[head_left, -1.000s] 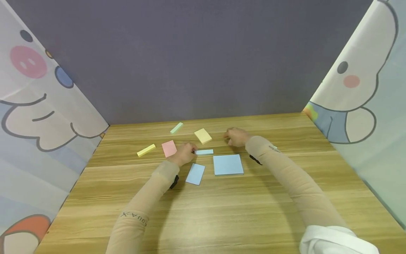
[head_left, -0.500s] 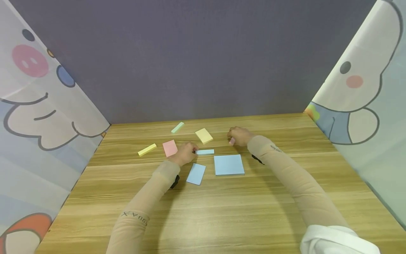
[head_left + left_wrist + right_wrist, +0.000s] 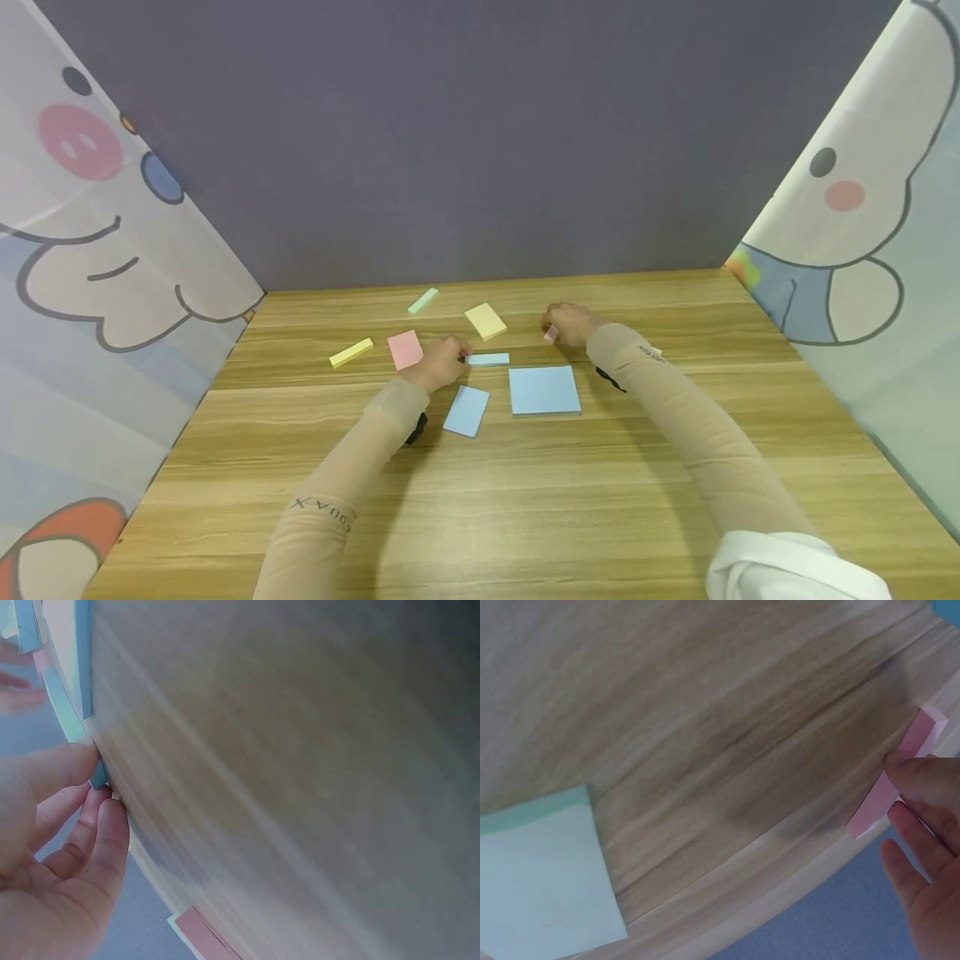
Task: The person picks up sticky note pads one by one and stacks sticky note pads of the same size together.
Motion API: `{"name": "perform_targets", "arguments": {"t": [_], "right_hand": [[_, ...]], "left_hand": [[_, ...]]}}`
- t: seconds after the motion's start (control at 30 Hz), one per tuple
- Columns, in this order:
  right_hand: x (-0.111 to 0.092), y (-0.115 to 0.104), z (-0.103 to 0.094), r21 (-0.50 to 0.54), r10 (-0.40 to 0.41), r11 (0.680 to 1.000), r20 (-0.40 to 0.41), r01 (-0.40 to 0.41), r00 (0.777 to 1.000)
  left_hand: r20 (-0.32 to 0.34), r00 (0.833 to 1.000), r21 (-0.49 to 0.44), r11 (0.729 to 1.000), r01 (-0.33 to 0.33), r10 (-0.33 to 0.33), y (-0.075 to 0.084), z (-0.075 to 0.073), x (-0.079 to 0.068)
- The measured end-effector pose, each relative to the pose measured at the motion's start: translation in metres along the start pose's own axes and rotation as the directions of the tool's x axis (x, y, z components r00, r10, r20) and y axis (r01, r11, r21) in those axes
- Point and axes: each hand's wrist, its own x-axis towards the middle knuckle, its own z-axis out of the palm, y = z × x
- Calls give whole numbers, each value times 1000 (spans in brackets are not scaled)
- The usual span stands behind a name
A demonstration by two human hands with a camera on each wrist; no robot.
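Note:
My left hand (image 3: 441, 363) pinches the left end of a narrow light-blue sticky note pad (image 3: 489, 360), thumb on one side and fingertips on the other in the left wrist view. Farther right, my right hand (image 3: 573, 323) holds a narrow pink sticky note pad (image 3: 885, 787) between thumb and fingers, near its middle. Most of that pink pad is hidden behind the hand in the head view. A large light-blue pad (image 3: 544, 390) and a smaller light-blue pad (image 3: 467, 410) lie nearer to me. Beyond the left hand is a pale yellow pad (image 3: 486, 321).
To the left lie a square pink pad (image 3: 406, 350), a narrow yellow pad (image 3: 351, 352) and a narrow green pad (image 3: 423, 301). A pale green pad (image 3: 547, 877) lies by the right wrist. A grey partition (image 3: 480, 150) rises behind the wooden table (image 3: 525, 517).
The narrow pink pad, out of sight one second ago, now shows at my right fingers as that hand has shifted slightly right. My left hand stays at the narrow blue pad.

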Motion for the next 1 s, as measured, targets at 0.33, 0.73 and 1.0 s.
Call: {"name": "perform_targets", "arguments": {"t": [0.33, 0.73, 1.0], "right_hand": [[3, 1, 0, 30, 28, 999, 5, -28, 1000], [2, 1, 1, 18, 30, 999, 10, -31, 999], [2, 2, 4, 19, 40, 999, 16, -40, 999]], "left_hand": [[4, 1000, -16, 1000, 7, -7, 0, 0, 0], [9, 1000, -18, 1000, 22, -22, 2, -1, 0], [6, 1000, -17, 1000, 22, -22, 2, 0, -1]]}}
